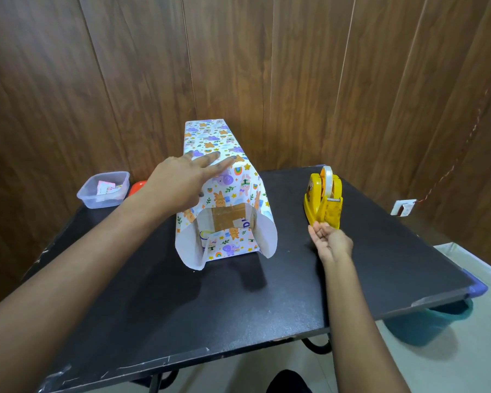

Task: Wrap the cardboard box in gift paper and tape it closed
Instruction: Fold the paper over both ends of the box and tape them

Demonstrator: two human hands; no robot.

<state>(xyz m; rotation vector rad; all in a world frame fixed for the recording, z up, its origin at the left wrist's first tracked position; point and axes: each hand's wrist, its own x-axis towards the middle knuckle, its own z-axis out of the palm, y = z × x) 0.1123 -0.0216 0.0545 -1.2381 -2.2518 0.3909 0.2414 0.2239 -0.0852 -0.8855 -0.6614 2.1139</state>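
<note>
Starting with the biggest, Ana: what is filling the back?

Brown wood panelling (267,66) is running across it, Ben, and the black counter (210,302) is spreading out below.

And the task's thing?

The cardboard box (227,219) is lying lengthwise at the counter's middle, with the gift paper (210,137) wrapping its top and sides. At the near end the paper is standing open in 2 side flaps, a lower flap is lying folded up against the box, and bare cardboard with brown tape is showing between them.

What is sitting around it?

A yellow tape dispenser (323,202) is standing to the box's right, apart from it. A clear plastic tub (102,202) is sitting at the far left corner, holding some small papers, with something orange (136,187) just beside it.

And the 2 hands?

The left hand (179,180) is resting flat on the paper on top of the box, fingers straight. The right hand (330,241) is touching the dispenser's near tip, palm up, fingers curling; whether it is pinching tape I cannot tell.
</note>
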